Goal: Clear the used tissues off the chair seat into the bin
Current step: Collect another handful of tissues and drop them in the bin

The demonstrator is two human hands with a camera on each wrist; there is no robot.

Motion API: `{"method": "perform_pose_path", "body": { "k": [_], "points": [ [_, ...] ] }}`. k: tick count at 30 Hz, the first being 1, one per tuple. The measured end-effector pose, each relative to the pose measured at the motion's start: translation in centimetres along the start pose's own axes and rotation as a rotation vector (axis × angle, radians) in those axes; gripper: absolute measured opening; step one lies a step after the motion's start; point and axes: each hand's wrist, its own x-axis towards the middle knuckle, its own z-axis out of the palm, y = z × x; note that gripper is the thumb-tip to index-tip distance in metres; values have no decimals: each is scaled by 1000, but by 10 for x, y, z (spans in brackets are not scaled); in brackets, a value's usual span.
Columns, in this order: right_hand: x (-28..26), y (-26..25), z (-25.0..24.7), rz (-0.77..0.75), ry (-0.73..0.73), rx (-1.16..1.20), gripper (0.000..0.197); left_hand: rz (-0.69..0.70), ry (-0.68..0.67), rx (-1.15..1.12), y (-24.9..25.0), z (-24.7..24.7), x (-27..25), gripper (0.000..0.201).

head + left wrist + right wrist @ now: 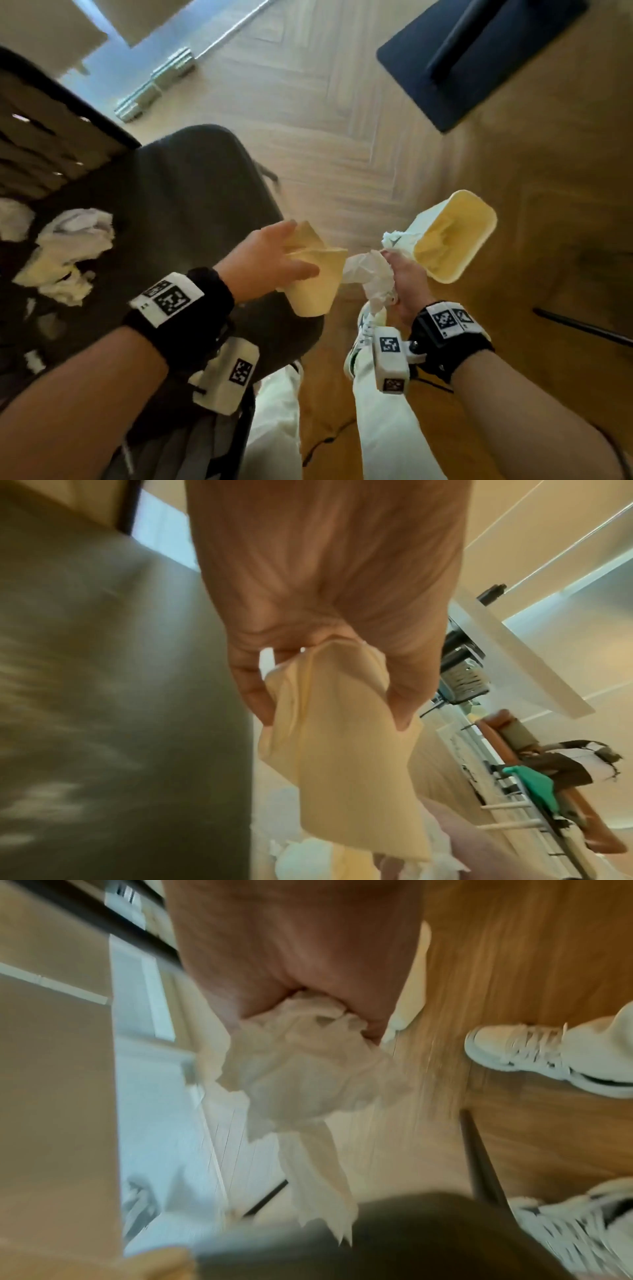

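Observation:
My left hand [298,253] pinches a pale yellow tissue [318,281] just past the front edge of the dark grey chair seat [178,205]. In the left wrist view, thumb and fingers of that hand [335,719] pinch the hanging tissue [349,777]. My right hand [404,274] grips a crumpled white tissue [370,274] right beside the open bin [476,219], which stands on the floor. The right wrist view shows this hand [301,1010] closed round the white tissue [308,1074]. A heap of crumpled tissues [72,253] lies on the seat at the left, with another [13,219] at the frame's edge.
A dark slatted chair back [51,130] rises at the left. A dark flat base with a post [479,58] lies on the wooden floor at top right, and a thin black leg [582,330] at the right. My white trousers and shoe [366,329] stand between seat and bin.

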Motion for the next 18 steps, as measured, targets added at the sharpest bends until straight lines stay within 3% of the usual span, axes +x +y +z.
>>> {"method": "perform_pose_path", "body": {
  "k": [2,6,7,10,18],
  "points": [
    [29,-10,-45,20,138,64,17,2,-7,-52,40,37,38,83],
    [124,1,-133,129,250,134,66,10,-41,-17,93,113,123,87],
    [144,4,-151,149,235,138,68,-5,-39,-5,101,130,142,86],
    [181,-1,-187,173,261,176,47,-47,-39,73,120,179,197,83],
    [234,-9,-238,309,71,279,68,21,-20,221,156,271,302,68]
  ]
}}
